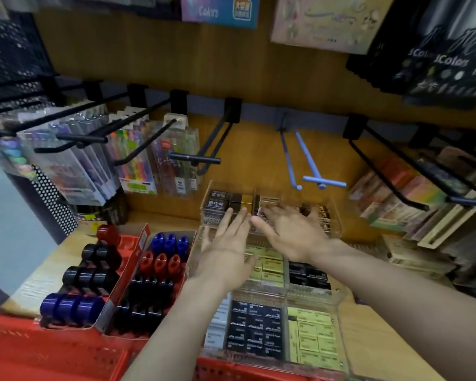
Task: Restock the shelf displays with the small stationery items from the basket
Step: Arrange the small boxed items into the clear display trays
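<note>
A clear tiered display point(313, 296) on the wooden shelf holds rows of small black and yellow boxed erasers point(256, 334). Its top tier point(212, 196) carries dark boxes. My left hand point(226, 248) reaches forward, fingers straight, over the front of the top tier. Beside it my right hand point(289, 229) lies flat with spread fingers on the top tier's boxes. Neither hand holds anything. The red basket point(52, 350) sits at the bottom left edge, its contents out of sight.
Red cardboard trays point(138, 243) of black, blue and red sharpeners stand left of the display. Black hooks point(195, 159) with pen packs jut out above, next to an empty blue hook point(323, 182). Stacked packs fill the right side point(412, 204).
</note>
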